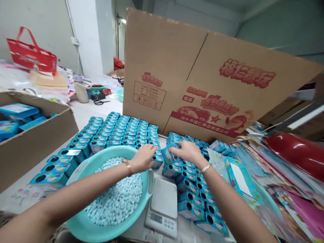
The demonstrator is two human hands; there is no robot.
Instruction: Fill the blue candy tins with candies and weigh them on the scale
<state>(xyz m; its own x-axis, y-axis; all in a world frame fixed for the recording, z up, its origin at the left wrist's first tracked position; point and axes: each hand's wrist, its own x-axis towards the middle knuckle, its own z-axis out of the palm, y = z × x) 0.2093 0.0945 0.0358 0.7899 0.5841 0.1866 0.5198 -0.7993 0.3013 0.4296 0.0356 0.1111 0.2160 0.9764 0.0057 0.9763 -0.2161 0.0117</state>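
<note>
My right hand (189, 152) grips a small blue printed box (167, 156), tilted and raised over the rows on the right. Beyond the rim of a turquoise basin (106, 236), my left hand (144, 158) reaches across to the middle rows, its fingers apart, close to a blue box (157, 162); whether it touches that box is hard to see. Pale blue and white candy-like pellets (113, 202) fill much of the basin. Below my hands sits a digital kitchen scale (163, 207) with a bare plate. Many boxes (126, 130) stand in rows, dark round spots on their tops.
Behind the rows rises a large printed cardboard sheet or carton (162, 67). An open carton (50, 130) with blue packs stands at the left. Stacked printed packaging (286, 189) and a red glossy object (296, 152) crowd the right. Scissors (101, 102) lie farther back.
</note>
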